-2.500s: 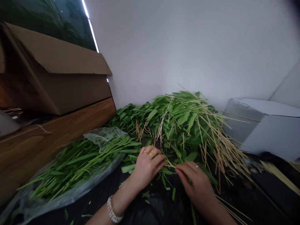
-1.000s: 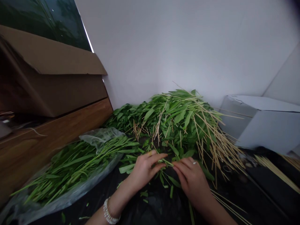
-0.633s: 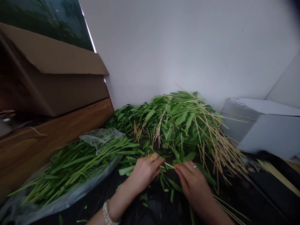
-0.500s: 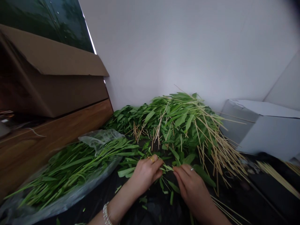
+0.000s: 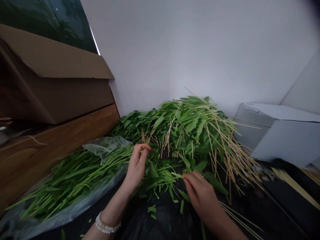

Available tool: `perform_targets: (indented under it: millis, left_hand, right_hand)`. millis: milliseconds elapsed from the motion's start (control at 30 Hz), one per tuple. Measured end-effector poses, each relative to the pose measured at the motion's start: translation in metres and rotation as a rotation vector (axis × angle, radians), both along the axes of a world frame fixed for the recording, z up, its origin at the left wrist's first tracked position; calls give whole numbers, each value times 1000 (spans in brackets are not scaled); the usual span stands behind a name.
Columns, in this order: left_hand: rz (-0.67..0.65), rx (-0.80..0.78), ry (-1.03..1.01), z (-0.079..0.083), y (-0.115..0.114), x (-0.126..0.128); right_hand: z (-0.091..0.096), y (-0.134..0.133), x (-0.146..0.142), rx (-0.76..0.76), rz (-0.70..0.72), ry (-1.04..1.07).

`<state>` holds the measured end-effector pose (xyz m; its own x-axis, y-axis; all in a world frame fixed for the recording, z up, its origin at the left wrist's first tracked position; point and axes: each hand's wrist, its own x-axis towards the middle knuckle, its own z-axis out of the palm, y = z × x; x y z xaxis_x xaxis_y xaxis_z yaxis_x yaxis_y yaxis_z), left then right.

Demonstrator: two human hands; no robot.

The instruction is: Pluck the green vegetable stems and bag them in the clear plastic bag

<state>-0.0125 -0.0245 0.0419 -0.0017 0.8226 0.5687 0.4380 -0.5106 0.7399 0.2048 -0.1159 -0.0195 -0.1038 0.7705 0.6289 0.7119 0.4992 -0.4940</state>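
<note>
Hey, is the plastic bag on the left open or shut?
Open: the plastic bag lies spread, front and back edges apart, with leafy greens uncovered between them.

Long green leafy stems (image 5: 77,176) lie in a clear plastic bag (image 5: 97,146), left of a loose green leaf pile (image 5: 163,175). Behind the pile, a broad green leafy heap (image 5: 172,120) has thin tan sticks (image 5: 236,158) at its right end, a brown cardboard box (image 5: 72,96) to its left and a white rectangular box (image 5: 295,140) to its right.

Black sheet (image 5: 162,225) as work surface, clear bag (image 5: 100,192) of long greens (image 5: 82,180) on left, leafy pile (image 5: 165,121) with splayed sticks (image 5: 232,151) at back, stems (image 5: 170,176) mid-sheet, green scraps (image 5: 181,206) nearer, few loose sticks (image 5: 240,217) front right.
</note>
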Motion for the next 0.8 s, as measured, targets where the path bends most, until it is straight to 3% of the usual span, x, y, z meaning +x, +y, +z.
perform_targets:
  millis: [133, 267, 400, 567, 700, 800]
  left_hand:
    - [-130, 154, 139, -1, -18, 10]
    - [-340, 42, 147, -4, -31, 14]
    - [-405, -58, 302, -6, -38, 20]
    - [-596, -109, 503, -7, -40, 29]
    - [-640, -129, 596, -7, -42, 32]
    - [-631, -202, 480, -6, -39, 30]
  right_hand:
    - [-1, -3, -2, 55, 32, -82]
    - [1, -5, -3, 137, 60, -114]
    - [5, -6, -3, 227, 53, -146]
    - [9, -7, -1, 388, 28, -244]
    - [13, -7, 1, 485, -8, -391]
    - [14, -7, 1, 488, -17, -431]
